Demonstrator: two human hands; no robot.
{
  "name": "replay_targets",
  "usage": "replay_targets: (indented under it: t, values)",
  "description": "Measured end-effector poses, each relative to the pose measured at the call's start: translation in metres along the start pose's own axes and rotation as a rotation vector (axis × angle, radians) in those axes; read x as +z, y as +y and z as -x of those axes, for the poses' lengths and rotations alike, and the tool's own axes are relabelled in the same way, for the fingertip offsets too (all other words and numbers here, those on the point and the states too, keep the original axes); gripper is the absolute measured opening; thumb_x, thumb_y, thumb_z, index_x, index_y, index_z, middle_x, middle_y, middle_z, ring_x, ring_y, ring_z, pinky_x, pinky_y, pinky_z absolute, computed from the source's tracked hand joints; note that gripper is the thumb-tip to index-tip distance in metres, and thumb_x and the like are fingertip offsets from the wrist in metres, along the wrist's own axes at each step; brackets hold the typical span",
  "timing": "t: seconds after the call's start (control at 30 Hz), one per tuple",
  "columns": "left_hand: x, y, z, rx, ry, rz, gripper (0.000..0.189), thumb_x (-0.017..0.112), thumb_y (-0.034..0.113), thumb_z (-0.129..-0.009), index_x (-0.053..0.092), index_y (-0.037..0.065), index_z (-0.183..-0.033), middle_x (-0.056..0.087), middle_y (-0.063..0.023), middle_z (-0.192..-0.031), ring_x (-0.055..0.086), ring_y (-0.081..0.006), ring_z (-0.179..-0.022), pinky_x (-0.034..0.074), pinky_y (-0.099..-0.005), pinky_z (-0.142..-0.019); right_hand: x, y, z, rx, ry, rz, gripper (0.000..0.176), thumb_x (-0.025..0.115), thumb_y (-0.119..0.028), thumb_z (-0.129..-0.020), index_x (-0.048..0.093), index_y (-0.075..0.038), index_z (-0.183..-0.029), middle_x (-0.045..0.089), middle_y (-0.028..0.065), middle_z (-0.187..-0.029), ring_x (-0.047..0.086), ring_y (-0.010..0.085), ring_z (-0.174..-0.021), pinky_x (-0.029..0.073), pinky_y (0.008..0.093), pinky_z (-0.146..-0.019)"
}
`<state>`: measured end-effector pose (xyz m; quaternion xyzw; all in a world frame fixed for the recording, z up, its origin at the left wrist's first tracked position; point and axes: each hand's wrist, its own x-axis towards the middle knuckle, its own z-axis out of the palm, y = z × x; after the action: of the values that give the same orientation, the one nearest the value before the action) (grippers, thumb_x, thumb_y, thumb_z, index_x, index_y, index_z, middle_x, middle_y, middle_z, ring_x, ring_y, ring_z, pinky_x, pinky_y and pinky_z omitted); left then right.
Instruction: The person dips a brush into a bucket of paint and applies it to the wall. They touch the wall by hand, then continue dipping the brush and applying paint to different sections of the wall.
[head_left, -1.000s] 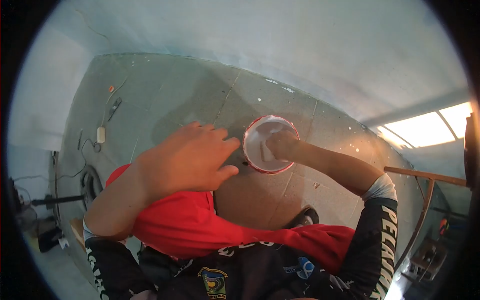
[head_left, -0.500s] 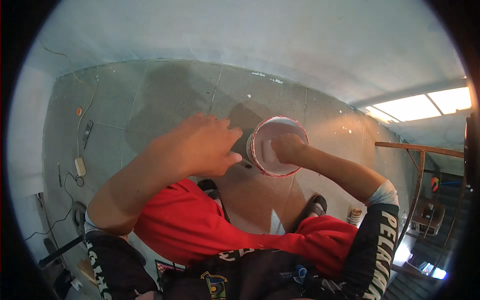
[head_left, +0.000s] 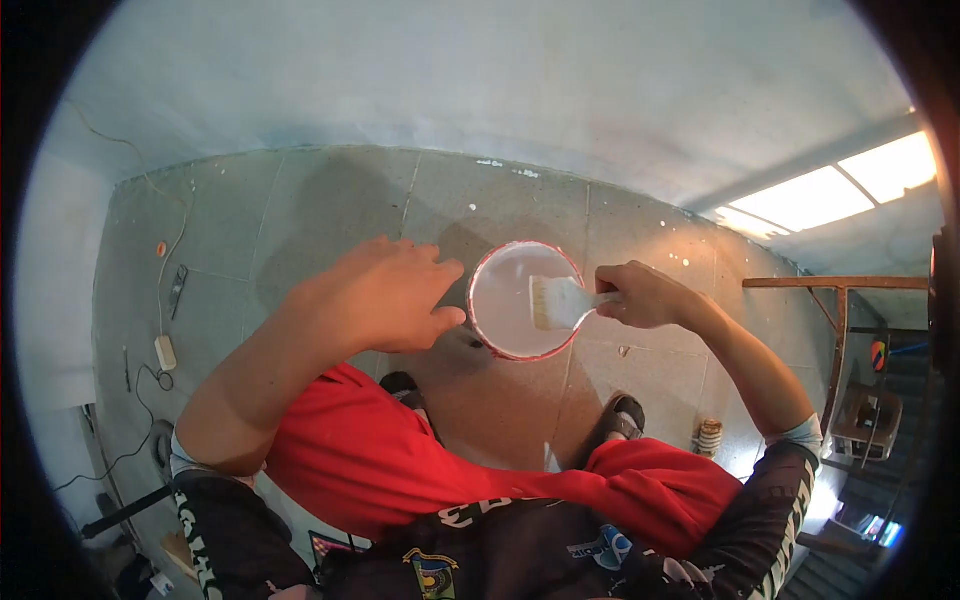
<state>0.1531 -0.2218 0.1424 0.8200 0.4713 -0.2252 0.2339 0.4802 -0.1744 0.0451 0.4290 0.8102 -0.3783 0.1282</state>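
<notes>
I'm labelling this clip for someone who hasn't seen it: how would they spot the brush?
On the grey tiled floor stands a round, red-rimmed bucket of white paint. Over its opening the right hand holds the brush: the only flat, pale-bristled thing in sight.

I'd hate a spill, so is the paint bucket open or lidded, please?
Open: the paint bucket shows white paint inside its red rim, with the paintbrush over it.

Glossy white paint fills the red-rimmed plastic bucket (head_left: 500, 300); the brush (head_left: 556, 302) bristles look coated, the tiled floor (head_left: 330, 210) matt, speckled.
</notes>
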Motion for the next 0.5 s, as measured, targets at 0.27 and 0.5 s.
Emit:
replay_targets:
  t: [0.27,0.5]
  values:
    - [-0.017,0.032,-0.016,-0.015,0.058,-0.015,0.047,0.057,0.039,-0.094,0.057,0.004,-0.126,0.060,-0.0172,-0.121,0.057,-0.0353,-0.112,0.043,-0.0445,-0.098,0.007,0.035,0.010,-0.072,0.097,-0.249,0.022,0.068,-0.017,-0.084,0.058,0.000,-0.093,0.065,0.0201,-0.081,0.064,0.0343,-0.078,0.048,0.0434,-0.070]
    - [-0.010,0.065,-0.003,-0.036,0.092,-0.026,0.045,0.058,0.037,-0.093,0.057,0.005,-0.124,0.061,-0.0161,-0.117,0.058,-0.0345,-0.110,0.043,-0.0445,-0.097,0.014,0.048,0.004,-0.204,0.171,-0.160,0.024,0.068,-0.018,-0.085,0.057,-0.002,-0.099,0.066,0.0222,-0.084,0.063,0.0425,-0.083,0.047,0.0499,-0.071]
